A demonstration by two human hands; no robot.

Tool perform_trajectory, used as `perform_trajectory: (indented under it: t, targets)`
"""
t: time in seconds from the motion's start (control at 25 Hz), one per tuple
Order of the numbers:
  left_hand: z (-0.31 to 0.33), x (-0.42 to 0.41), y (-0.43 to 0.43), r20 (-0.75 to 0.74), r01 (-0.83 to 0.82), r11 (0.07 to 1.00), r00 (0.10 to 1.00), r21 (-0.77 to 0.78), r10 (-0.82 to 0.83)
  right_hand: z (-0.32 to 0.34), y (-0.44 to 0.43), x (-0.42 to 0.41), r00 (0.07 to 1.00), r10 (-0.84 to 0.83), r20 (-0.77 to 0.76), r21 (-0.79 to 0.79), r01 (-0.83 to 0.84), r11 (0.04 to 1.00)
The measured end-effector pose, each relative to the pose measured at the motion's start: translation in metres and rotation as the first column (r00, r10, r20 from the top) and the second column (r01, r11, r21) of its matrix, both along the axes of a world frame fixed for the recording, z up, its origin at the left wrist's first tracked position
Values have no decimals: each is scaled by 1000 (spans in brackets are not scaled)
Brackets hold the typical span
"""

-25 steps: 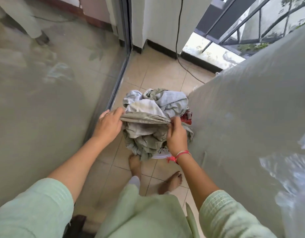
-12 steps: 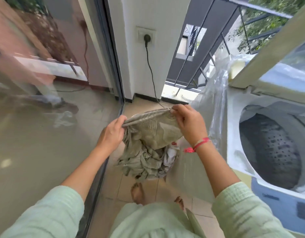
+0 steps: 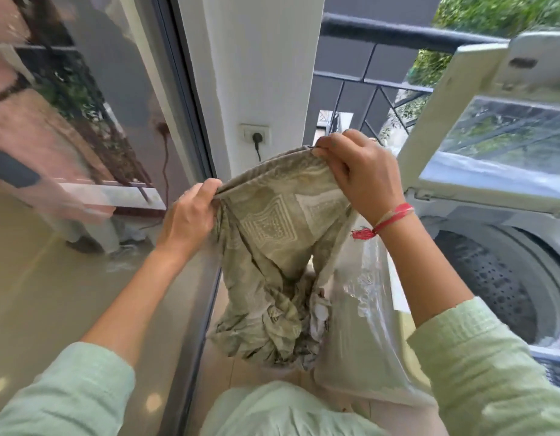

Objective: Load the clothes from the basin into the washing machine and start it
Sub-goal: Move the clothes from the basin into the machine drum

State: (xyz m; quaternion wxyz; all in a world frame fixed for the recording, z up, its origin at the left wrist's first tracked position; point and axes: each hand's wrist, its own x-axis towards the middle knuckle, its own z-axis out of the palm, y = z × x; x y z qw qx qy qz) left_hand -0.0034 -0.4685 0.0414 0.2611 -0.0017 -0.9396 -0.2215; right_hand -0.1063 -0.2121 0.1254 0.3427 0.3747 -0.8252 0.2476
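Hands aloft, left hand [image 3: 190,223] and higher right hand [image 3: 365,179] each pinching the olive cloth [image 3: 269,247] by its top hem.

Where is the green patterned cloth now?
Head view, centre: the green patterned cloth hangs from the left hand and right hand, left of the open washing machine.

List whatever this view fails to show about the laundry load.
Basin: head view, hidden behind the hanging green patterned garment.
Control panel: head view, cut off by the right edge, buttons unreadable.
Drum floor: head view, behind the right sleeve and past the edge.
Other clothes: head view, only a white scrap shows past the garment.
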Motion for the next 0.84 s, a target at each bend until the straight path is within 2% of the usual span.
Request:
perform_trajectory:
  t: [0.08,0.12,0.24,0.32,0.4,0.52,0.56,0.6,0.68,0.72,0.76,0.8,0.84]
  targets:
    - [4,-2,2,-5,23,1000,1000,6,-23,3,2,0,998,-35,-56,6,35,999]
    - [-1,-1,5,27,19,999,999,30,-20,-5,6,2,999,-44,-16,47,45,998]
    - [-32,11,6,183,-31,989,983,148,3,-44,23,8,955,-67,289,262,-11,965]
    - [-41,22,0,216,-8,983,976,181,-32,-68,34,7,889,-139,436,454,-84,887]
    - [-34,25,-3,223,31,970,971,240,-86,-86,36,6,853,-207,480,521,-87,849]
    - [-16,25,-12,209,50,949,971,310,-120,-116,38,-5,827,-321,461,512,47,858]
    - [-13,27,-17,188,26,952,978,304,-87,-127,42,-9,784,-344,517,451,92,888]
    - [-13,31,-23,170,-19,958,985,285,-32,-138,47,-11,696,-328,638,334,135,933]
    - [-20,39,-39,168,-117,967,982,225,80,-150,50,-7,464,-131,876,2,268,964]
    - [-24,43,-46,181,-142,972,978,187,108,-147,47,-6,402,-5,916,-140,331,933]
    - [-28,46,-51,189,-152,977,974,151,122,-134,40,-8,421,91,903,-260,364,895]
    - [-31,46,-57,186,-162,978,973,127,137,-110,31,-12,512,136,848,-346,340,874]
    - [-31,46,-62,187,-184,976,969,120,160,-77,22,-19,650,125,749,-374,261,890]
